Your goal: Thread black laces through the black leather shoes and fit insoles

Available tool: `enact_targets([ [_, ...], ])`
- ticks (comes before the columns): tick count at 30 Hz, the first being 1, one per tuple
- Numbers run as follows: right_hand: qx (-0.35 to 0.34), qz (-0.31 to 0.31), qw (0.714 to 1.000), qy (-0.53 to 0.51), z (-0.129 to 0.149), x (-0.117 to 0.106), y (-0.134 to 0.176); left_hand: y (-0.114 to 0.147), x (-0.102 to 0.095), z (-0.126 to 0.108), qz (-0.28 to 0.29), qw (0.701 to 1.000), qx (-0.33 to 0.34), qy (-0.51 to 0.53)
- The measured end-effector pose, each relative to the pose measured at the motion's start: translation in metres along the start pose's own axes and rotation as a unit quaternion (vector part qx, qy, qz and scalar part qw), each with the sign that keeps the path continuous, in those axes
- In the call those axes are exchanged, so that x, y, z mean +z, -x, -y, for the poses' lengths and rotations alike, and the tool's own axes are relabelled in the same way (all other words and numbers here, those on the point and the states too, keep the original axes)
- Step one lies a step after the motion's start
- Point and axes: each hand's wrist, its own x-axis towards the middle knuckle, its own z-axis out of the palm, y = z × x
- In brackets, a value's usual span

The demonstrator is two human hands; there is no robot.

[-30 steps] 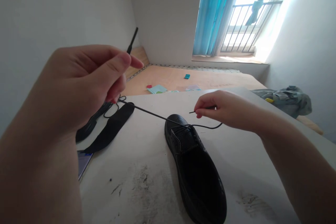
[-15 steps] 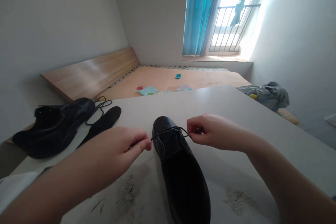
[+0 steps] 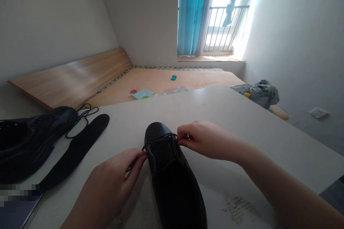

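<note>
A black leather shoe [image 3: 172, 179] lies on the white table [image 3: 242, 121], toe pointing away from me. A black shoelace [image 3: 161, 139] runs across its eyelets. My left hand [image 3: 115, 182] pinches the lace's left end just beside the shoe. On the shoe's right side, my right hand [image 3: 204, 139] pinches the other end of the lace. Both hands sit low, close to the shoe's upper.
A second black shoe [image 3: 29, 139] with a loose lace [image 3: 80, 114] and a black insole [image 3: 75, 150] lie at the left of the table. A dark flat object [image 3: 16, 211] sits at the near left corner. Behind are a wooden bed frame [image 3: 161, 78] and a grey bundle [image 3: 258, 93].
My left hand came down from high up, where it pulled the lace taut, to the shoe's left side. Both hands now hold the lace ends close to the eyelets. The view shifted left.
</note>
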Motion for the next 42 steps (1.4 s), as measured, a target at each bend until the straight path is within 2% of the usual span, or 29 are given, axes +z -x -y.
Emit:
enact_targets([
  [2, 0.009, 0.004, 1.000, 0.005, 0.001, 0.001, 0.000, 0.002, 0.003, 0.003, -0.037, 0.998, 0.034, -0.022],
  [6, 0.009, -0.001, 1.000, -0.018, 0.002, 0.001, 0.000, 0.005, 0.006, 0.009, -0.078, 0.992, 0.086, -0.055],
  [10, -0.023, 0.011, 0.998, -0.063, -0.001, -0.001, 0.001, 0.006, 0.007, 0.011, -0.118, 0.984, 0.116, -0.064],
  [14, -0.061, 0.053, 0.990, -0.112, -0.006, -0.004, -0.002, 0.006, 0.004, 0.008, -0.099, 0.984, 0.129, -0.074],
  [20, -0.058, 0.125, 0.970, -0.200, -0.013, -0.002, -0.007, 0.005, -0.001, 0.001, -0.101, 0.975, 0.175, -0.097],
  [26, -0.054, 0.144, 0.962, -0.227, -0.015, 0.003, -0.008, 0.005, 0.005, 0.001, -0.126, 0.965, 0.156, -0.168],
  [34, -0.035, 0.151, 0.960, -0.232, -0.009, 0.002, -0.009, 0.009, 0.004, -0.015, -0.131, 0.945, 0.146, -0.262],
  [37, -0.036, 0.150, 0.959, -0.239, -0.009, 0.002, -0.009, 0.011, 0.003, -0.015, -0.136, 0.941, 0.163, -0.264],
  [42, -0.046, 0.148, 0.958, -0.240, -0.010, 0.004, -0.008, 0.013, 0.006, -0.009, -0.145, 0.951, 0.172, -0.213],
])
